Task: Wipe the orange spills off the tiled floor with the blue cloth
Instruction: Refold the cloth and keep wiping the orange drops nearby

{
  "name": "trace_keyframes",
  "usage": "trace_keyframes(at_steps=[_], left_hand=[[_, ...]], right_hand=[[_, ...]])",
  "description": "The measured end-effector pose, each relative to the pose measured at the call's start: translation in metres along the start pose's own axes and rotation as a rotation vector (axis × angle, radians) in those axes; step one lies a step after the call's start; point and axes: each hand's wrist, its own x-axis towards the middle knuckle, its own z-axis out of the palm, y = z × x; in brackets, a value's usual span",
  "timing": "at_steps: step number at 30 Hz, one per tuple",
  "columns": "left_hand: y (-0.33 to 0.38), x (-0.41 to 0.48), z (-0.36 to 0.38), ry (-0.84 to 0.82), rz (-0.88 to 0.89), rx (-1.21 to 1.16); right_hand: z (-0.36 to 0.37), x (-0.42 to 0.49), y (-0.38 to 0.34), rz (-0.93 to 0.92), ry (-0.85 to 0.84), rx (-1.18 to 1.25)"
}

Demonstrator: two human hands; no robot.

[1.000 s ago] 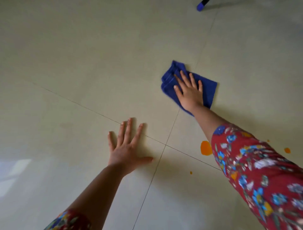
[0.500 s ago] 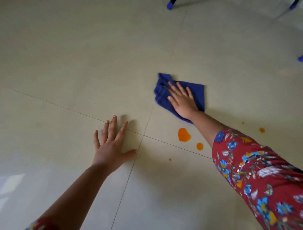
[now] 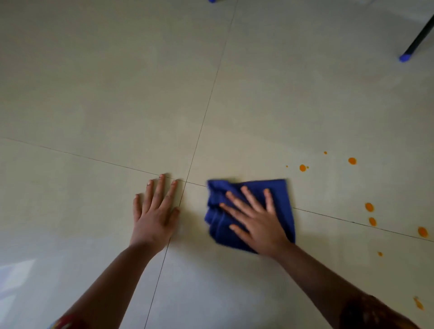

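Note:
A folded blue cloth (image 3: 280, 195) lies flat on the pale tiled floor (image 3: 105, 94), just right of where the grout lines cross. My right hand (image 3: 258, 220) presses down on the cloth with its fingers spread. Beside it, my left hand (image 3: 155, 211) rests flat on the bare tile with nothing in it. Several orange spills dot the floor to the right: one drop (image 3: 302, 168) above the cloth, another (image 3: 352, 160) farther right, and a cluster (image 3: 369, 207) near the right edge. No spill shows under or beside the cloth.
A dark furniture leg with a blue foot (image 3: 405, 57) stands at the top right. Another blue foot (image 3: 212, 1) peeks in at the top edge. A bright reflection (image 3: 16, 272) lies on the floor at the lower left.
My right hand has slid the cloth toward me over the spot where the two larger orange drops lay; those drops no longer show. The view has shifted, bringing more spills into sight on the right.

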Motion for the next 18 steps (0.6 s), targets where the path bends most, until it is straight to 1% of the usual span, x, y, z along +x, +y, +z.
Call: trace_keyframes(at_steps=[1,3,4,5,6,7,9,11,12,13,14,15,16,18], left_hand=[[0.001,-0.001,0.001,0.002,0.000,0.030],[0.003,-0.001,0.003,0.013,-0.012,0.063],[0.004,-0.001,0.004,0.012,-0.017,0.074],[0.005,-0.001,0.005,0.008,-0.022,0.081],[0.004,0.000,0.005,0.007,-0.025,0.083],[0.004,-0.001,0.005,0.008,-0.025,0.080],[0.003,-0.001,0.004,0.008,-0.017,0.054],[0.001,-0.001,0.001,-0.002,-0.006,0.005],[0.000,-0.001,0.000,-0.009,0.004,-0.008],[0.000,-0.002,0.000,-0.018,0.014,-0.009],[-0.001,-0.002,0.000,-0.015,0.016,-0.001],[0.000,-0.003,0.000,-0.013,0.015,0.010],[0.001,-0.003,0.000,-0.012,0.013,0.024],[0.002,-0.003,0.001,-0.005,0.000,0.054]], right_hand=[[0.001,0.000,0.017,0.113,0.002,-0.026],[-0.006,0.029,0.045,0.414,0.016,-0.023],[-0.009,0.050,0.051,0.526,0.034,-0.002],[-0.013,0.071,0.048,0.579,0.046,0.024],[-0.014,0.089,0.037,0.580,0.044,0.044],[-0.013,0.099,0.022,0.533,0.044,0.049],[-0.007,0.092,-0.019,0.333,0.081,0.021],[0.002,0.042,-0.055,0.093,0.057,-0.006],[0.006,0.013,-0.061,0.015,0.023,-0.012],[0.010,-0.013,-0.056,-0.019,0.001,-0.020],[0.009,-0.027,-0.042,-0.020,-0.003,-0.022],[0.008,-0.034,-0.024,0.027,0.015,-0.045],[0.007,-0.031,-0.006,0.117,0.024,-0.059],[0.001,0.000,0.020,0.374,0.056,-0.023]])
